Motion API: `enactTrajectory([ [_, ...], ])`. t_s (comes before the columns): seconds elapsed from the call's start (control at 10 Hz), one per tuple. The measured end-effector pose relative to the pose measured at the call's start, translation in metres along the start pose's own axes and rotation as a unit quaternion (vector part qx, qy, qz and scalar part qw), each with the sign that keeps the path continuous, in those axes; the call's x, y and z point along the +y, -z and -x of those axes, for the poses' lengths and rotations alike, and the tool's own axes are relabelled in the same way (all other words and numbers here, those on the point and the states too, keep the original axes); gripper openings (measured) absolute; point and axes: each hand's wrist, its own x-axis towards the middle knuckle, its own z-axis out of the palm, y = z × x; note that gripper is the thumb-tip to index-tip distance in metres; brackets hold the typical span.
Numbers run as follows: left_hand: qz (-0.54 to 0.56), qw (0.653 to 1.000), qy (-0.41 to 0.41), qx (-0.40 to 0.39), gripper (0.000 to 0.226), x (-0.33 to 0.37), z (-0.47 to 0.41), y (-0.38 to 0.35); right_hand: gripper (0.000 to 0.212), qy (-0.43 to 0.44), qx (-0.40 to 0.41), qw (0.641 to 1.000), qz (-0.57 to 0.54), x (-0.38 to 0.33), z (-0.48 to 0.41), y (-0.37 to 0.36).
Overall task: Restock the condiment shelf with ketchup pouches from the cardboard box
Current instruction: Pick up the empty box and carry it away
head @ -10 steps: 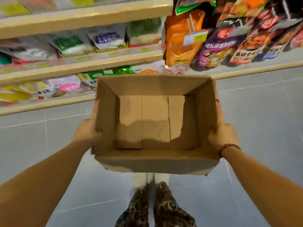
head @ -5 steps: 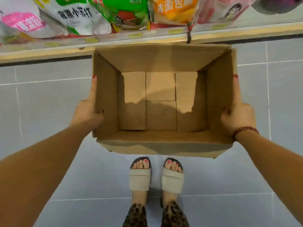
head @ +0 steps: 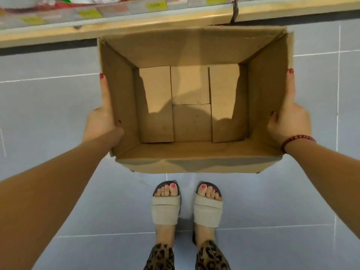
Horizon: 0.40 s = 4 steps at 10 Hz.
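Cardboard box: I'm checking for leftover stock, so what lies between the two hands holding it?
Only the cardboard box itself spans from left hand to right hand; the head view shows its inside bare down to the bottom flaps.

**Bright, even light; top edge soft**

I read bright overhead light, slightly warm. A clear-edged shadow covers the near half of the box (head: 191,121) bottom; the far half is lit. Floor (head: 48,114) tiles show a pale sheen near the feet (head: 165,191). Shelf (head: 116,28) goods and labels at top left are smeared, unreadable. Wide-angle bowing bends the shelf edge and tile lines; forearms (head: 48,201) stretch at the lower corners.
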Motion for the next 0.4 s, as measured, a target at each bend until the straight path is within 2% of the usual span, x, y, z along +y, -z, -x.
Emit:
enactTrajectory([
  [0.1,-0.061,0.996,-0.024,-0.061,0.116,0.001,0.003,0.013,0.107,-0.005,-0.056,0.998,0.013,-0.003,0.003,0.01],
  [0.2,-0.099,0.99,-0.022,-0.101,0.111,0.009,0.002,0.039,0.107,-0.025,-0.105,0.994,0.033,-0.008,0.007,0.039],
  [0.3,-0.089,0.994,-0.032,-0.06,0.093,0.027,0.011,0.071,0.086,-0.018,-0.108,0.994,0.01,-0.023,0.01,0.075],
  [0.4,-0.035,0.994,-0.103,-0.025,0.073,0.065,0.026,0.115,0.07,0.032,-0.089,0.994,-0.062,-0.058,0.026,0.121],
])
